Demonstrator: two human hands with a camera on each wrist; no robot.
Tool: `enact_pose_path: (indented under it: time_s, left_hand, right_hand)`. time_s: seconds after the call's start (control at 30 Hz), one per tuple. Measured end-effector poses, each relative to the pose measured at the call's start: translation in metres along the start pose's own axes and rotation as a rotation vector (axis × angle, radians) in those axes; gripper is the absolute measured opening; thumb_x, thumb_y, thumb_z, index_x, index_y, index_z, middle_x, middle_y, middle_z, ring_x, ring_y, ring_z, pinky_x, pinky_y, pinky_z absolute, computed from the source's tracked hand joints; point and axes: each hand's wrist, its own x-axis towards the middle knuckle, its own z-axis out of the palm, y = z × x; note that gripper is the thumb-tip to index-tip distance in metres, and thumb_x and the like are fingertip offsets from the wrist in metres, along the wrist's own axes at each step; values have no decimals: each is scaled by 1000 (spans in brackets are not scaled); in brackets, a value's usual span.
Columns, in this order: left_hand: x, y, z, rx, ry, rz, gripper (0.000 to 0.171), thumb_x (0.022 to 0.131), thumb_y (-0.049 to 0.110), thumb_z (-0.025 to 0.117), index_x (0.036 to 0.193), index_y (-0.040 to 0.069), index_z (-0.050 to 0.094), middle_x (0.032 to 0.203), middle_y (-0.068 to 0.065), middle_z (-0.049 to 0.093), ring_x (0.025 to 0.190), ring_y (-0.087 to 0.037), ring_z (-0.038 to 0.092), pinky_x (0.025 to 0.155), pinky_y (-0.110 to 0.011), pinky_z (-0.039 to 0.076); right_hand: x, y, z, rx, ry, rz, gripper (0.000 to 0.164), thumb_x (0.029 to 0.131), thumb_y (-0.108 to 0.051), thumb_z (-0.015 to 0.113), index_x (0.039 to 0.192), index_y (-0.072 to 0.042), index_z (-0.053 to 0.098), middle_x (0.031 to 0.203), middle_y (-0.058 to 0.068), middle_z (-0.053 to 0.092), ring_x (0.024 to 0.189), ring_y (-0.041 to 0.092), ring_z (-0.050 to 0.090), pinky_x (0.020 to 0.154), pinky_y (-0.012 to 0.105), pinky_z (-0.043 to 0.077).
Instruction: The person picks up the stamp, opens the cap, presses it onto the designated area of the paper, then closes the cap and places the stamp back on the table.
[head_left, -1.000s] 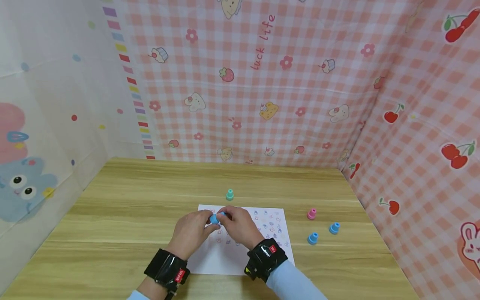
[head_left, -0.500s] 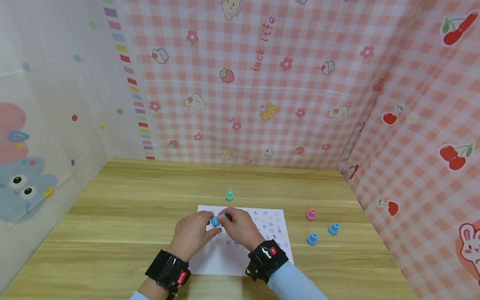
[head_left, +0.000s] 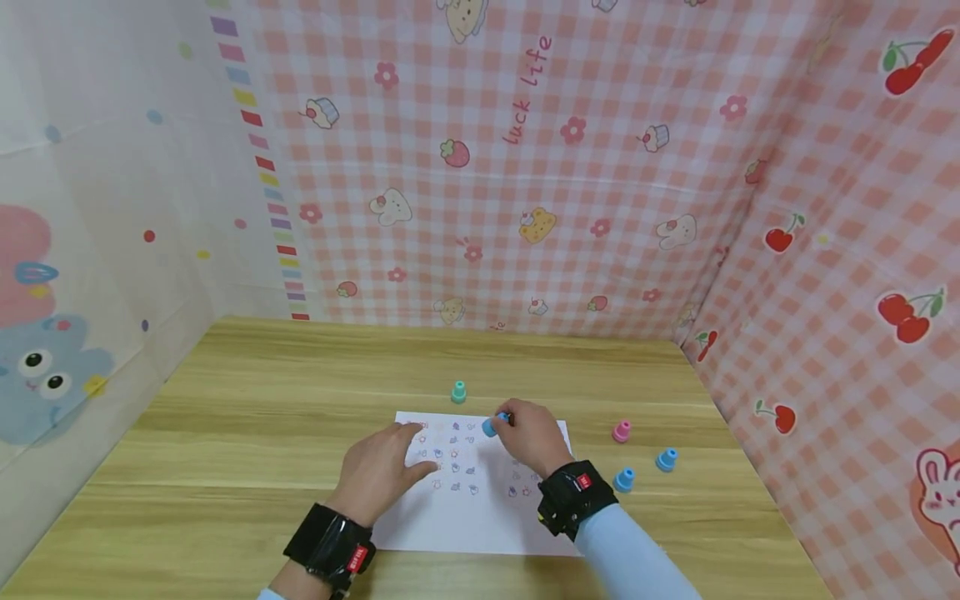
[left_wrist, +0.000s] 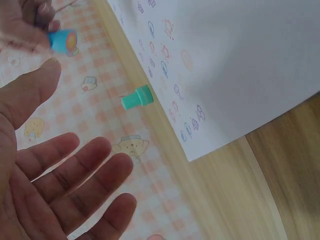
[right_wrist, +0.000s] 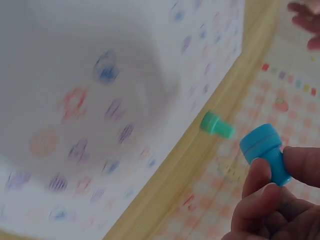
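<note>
A blue toy stamp [head_left: 491, 427] is pinched between the thumb and fingers of my right hand [head_left: 534, 435], above the upper middle of a white sheet of paper [head_left: 480, 529]. In the right wrist view the stamp [right_wrist: 274, 162] points its wide end up and left. The left wrist view shows an orange and pink round picture on the stamp's [left_wrist: 62, 41] end. My left hand [head_left: 382, 468], fingers spread and holding nothing, hovers over the sheet's left edge. Rows of small purple, blue and red prints [head_left: 455, 468] mark the paper, partly hidden by my right hand.
Behind the sheet a green stamp [head_left: 459, 392] stands on the wooden table [head_left: 247, 433]. To the right stand a pink stamp [head_left: 622, 431] and two blue stamps, one nearer [head_left: 624, 479] and one farther right [head_left: 667, 459]. Printed cloth hangs behind and at both sides.
Both hands were together on the blue stamp. My right hand has since moved right with it, away from my left hand, which has let go and stays about where it was.
</note>
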Motion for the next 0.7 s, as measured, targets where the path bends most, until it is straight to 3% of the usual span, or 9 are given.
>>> enact_pose_path:
  time_s: [0.3,0.5,0.57,0.7]
  left_hand:
    - [-4,-2,-2,46,-41,-33,52,66,37,84,103,4,72,88,-13,71,68,-22,60,55,-38,50]
    - [-7,-3,-4,102,-115,-42,48,63,31,86,100,3,73,85,-13,71,66,-22,58,54,-38,49]
    - [-7,-3,-5,112,-135,-42,48,63,29,86,101,3,73,85,-13,71,66,-22,58,54,-38,48]
    - [-8,-4,-6,114,-150,-47,49,63,30,86,102,4,73,85,-13,71,67,-22,58,54,-38,48]
  right_hand:
    - [8,39,-26,-254,73,47,18,89,-21,63,95,-5,68,79,8,68,65,21,55,60,36,50]
    - [11,61,-38,-419,74,63,20,86,-14,65,98,1,69,85,16,72,65,27,58,62,42,53]
    - [12,68,-41,-475,73,59,19,84,-13,66,96,2,69,77,15,71,59,25,57,53,37,50]
    - [13,79,-44,-566,64,46,12,82,-12,65,79,-1,68,54,7,56,46,21,50,39,28,31]
